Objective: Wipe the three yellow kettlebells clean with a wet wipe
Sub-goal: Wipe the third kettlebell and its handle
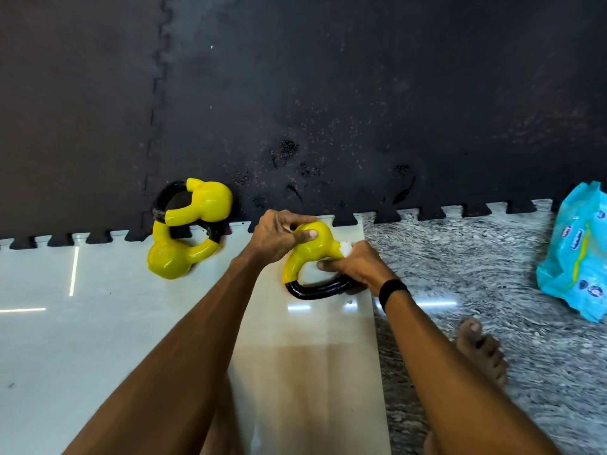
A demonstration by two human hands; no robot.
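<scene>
A yellow kettlebell (313, 249) with a black handle lies on its side on the pale floor tile. My left hand (279, 236) grips its round body from the far side, thumb on the front. Against the right arm of its handle, my right hand (356, 267) presses a bunched white wet wipe (345, 248). Two more yellow kettlebells lie to the left with their black handles interlocked: one (207, 201) on the mat edge, the other (172, 256) on the tile.
A blue pack of wet wipes (578, 251) lies at the right on the grey speckled floor (460, 257). A black interlocking rubber mat (328, 93) covers the far half. My bare right foot (481, 351) rests at lower right.
</scene>
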